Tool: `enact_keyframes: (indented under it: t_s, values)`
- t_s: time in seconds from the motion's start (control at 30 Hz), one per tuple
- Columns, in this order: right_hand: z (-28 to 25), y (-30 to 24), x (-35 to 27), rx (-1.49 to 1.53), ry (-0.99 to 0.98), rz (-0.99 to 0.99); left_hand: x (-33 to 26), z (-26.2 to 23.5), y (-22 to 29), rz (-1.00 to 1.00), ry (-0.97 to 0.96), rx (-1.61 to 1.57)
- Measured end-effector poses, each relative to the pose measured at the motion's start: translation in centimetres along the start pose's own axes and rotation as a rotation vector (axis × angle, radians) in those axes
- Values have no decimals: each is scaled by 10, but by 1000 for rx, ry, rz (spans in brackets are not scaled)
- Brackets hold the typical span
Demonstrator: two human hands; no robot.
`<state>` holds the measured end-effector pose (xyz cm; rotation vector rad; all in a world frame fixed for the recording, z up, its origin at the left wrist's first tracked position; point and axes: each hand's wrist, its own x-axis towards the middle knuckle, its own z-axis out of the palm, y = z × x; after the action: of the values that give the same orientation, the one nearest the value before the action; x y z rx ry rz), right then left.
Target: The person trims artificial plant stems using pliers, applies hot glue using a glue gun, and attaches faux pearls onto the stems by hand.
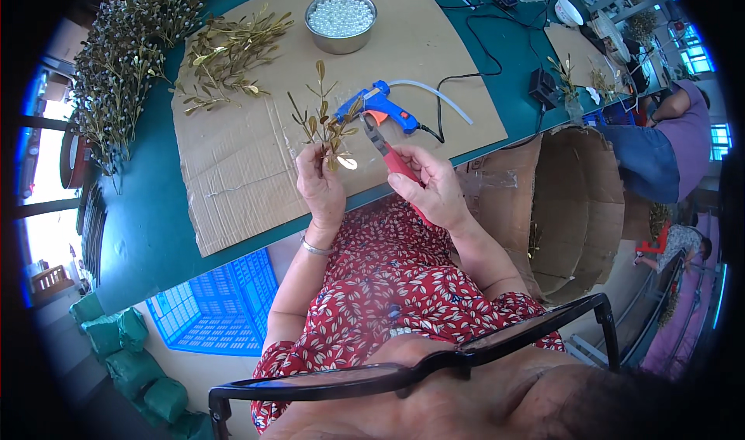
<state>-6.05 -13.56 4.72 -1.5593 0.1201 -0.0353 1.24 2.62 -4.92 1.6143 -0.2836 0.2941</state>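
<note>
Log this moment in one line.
left hand: holds leafy sprig; right hand: holds red-handled cutting pliers; cardboard: blue glue gun, metal bead bowl

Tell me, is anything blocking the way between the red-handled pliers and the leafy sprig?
Nothing visible stands between the red-handled pliers in the right-hand grip and the leafy sprig in the left-hand grip. The blue glue gun shows just beyond them on the cardboard, apparently not in between.

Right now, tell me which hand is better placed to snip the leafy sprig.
Probably the right hand: it holds the red-handled pliers, angled toward the leafy sprig, which the left hand holds.
</note>
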Motion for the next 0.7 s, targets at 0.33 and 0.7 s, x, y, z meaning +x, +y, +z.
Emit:
enact_keyframes:
  t_s: [0.33, 0.7]
  values:
    - [3, -3, -2, -96, 24, -39, -2, 0, 0, 10, 20, 26]
    - [5, -1, -4, -91, 68, -27, -3, 1, 0, 21, 44, 38]
